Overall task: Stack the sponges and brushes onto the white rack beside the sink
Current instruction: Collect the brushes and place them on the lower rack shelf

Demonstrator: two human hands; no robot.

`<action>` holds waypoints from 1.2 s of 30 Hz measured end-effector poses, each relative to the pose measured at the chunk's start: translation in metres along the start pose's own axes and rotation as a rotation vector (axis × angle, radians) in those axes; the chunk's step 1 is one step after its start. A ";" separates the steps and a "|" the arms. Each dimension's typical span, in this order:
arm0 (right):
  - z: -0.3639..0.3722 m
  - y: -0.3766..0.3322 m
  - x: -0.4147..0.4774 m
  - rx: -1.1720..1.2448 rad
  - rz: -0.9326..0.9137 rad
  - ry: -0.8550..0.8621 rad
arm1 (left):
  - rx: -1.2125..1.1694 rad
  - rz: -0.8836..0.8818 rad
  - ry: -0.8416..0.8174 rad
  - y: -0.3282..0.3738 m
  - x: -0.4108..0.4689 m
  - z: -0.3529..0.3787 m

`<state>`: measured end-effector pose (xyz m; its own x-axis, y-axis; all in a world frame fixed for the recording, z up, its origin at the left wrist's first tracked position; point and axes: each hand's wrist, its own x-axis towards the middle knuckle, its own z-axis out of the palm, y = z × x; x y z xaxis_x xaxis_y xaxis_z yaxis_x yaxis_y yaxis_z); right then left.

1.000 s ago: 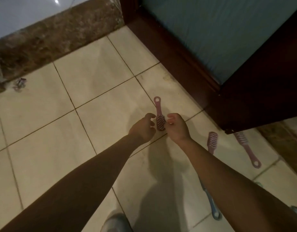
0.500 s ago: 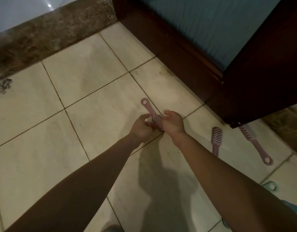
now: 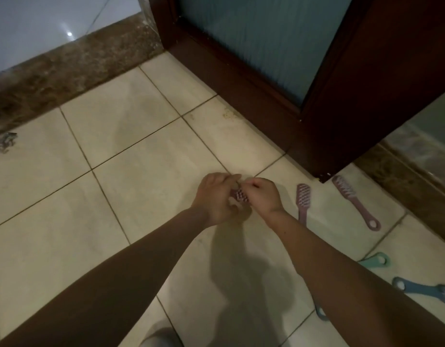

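The pink brush (image 3: 241, 196) is held above the floor (image 3: 141, 171), just in front of the person, between the two hands. Only its bristled head shows, bristles facing up; the handle is hidden, so its long axis cannot be told. The left hand (image 3: 215, 197) has its fingers (image 3: 226, 179) curled round the brush, and the right hand (image 3: 263, 196) pinches the head from the right. Right of them a second pink brush (image 3: 303, 197) lies on the tiles, head far, handle pointing near. A third pink brush (image 3: 354, 201) lies farther right, head towards the dark door (image 3: 366, 96). A teal brush (image 3: 376, 260) and a blue brush (image 3: 416, 288) lie near right.
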<state>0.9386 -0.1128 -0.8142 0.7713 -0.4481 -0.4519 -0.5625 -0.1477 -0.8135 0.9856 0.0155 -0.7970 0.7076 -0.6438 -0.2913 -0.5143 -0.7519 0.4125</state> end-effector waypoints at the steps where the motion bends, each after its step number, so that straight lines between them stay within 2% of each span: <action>1: -0.008 0.003 -0.003 0.008 0.003 0.023 | 0.007 0.031 -0.026 0.009 0.001 0.003; 5: -0.042 0.022 -0.014 -0.014 0.020 0.115 | -0.030 0.087 -0.074 0.039 0.005 0.013; 8: -0.069 0.040 -0.024 -0.006 0.038 0.227 | -0.130 0.042 -0.123 0.057 0.011 0.021; 14: -0.106 0.060 -0.033 -0.187 0.122 0.380 | -0.194 -0.083 -0.154 0.083 0.023 0.042; 19: -0.105 0.072 -0.036 -0.359 0.241 0.201 | -0.274 -0.241 -0.117 0.096 0.029 0.053; 22: -0.100 0.076 -0.035 -0.468 0.205 0.218 | -0.265 -0.309 -0.088 0.099 0.032 0.058; 24: -0.098 0.076 -0.033 -0.508 0.209 0.231 | -0.346 -0.337 -0.092 0.097 0.034 0.061; 32: -0.097 0.077 -0.025 -0.535 0.228 0.178 | -0.529 -0.298 -0.010 0.080 0.039 0.080; 36: -0.083 0.079 -0.020 -0.455 0.133 0.147 | -0.610 -0.294 0.108 0.066 0.038 0.078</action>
<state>0.8541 -0.1891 -0.8389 0.6524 -0.6037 -0.4581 -0.7513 -0.4362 -0.4952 0.9411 -0.0699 -0.8482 0.8369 -0.3834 -0.3906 0.0489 -0.6584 0.7511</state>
